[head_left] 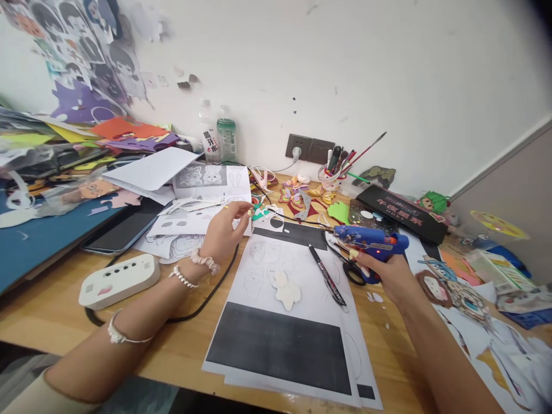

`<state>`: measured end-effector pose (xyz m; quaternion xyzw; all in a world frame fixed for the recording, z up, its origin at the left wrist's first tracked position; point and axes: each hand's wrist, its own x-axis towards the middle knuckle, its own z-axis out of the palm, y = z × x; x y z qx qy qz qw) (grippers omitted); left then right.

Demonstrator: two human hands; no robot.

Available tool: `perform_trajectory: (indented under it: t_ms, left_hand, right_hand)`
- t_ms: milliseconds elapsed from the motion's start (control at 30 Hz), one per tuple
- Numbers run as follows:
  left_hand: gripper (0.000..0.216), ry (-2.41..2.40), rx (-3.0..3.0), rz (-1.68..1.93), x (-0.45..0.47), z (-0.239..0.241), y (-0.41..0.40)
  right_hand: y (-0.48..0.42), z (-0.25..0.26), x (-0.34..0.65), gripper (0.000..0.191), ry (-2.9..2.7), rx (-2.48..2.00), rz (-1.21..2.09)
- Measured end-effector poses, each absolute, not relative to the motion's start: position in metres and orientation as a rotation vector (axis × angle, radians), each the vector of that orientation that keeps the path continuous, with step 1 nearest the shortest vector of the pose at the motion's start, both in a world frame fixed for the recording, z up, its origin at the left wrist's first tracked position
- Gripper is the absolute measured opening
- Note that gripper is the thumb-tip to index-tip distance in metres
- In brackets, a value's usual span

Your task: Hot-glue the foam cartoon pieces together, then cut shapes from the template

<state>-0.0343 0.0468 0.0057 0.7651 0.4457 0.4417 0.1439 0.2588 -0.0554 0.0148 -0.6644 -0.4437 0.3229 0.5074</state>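
Observation:
My right hand [390, 273] grips a blue glue gun [366, 238] by its handle, with a small red light on its body and its nozzle toward the left. My left hand [226, 233] is closed in a pinch beside a small green and white paper piece [260, 213]; what the fingertips hold is too small to make out. Between the hands lie printed sheets [263, 267] with a white cut-out shape [287, 290] on top. A black pen [326, 276] rests on the paper, near black-handled scissors [353, 273] partly hidden by the gun.
A white power strip [119, 280] and a dark tablet [129, 226] are at left, beside heaped coloured paper [133, 133]. Two bottles [227, 135] stand by the wall. A pen cup [331, 179], a long black box [401, 214] and paper scraps [487, 345] lie rightward.

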Motion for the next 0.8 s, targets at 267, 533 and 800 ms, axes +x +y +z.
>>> perform_trajectory:
  t_ms: [267,533,800]
  left_hand:
    - [0.022,1.295,2.422,1.267,-0.034,-0.007,0.043]
    - [0.022,1.277,2.498,1.229,-0.032,-0.012,0.043]
    - [0.023,1.257,2.489,1.231,-0.033,-0.013,0.044]
  right_hand:
    - [-0.043,0.017,0.254,0.036,-1.272,-1.912,0.636]
    - [-0.045,0.011,0.238,0.019,-1.522,-1.945,0.514]
    - [-0.044,0.001,0.235,0.012,-1.594,-1.92,0.416]
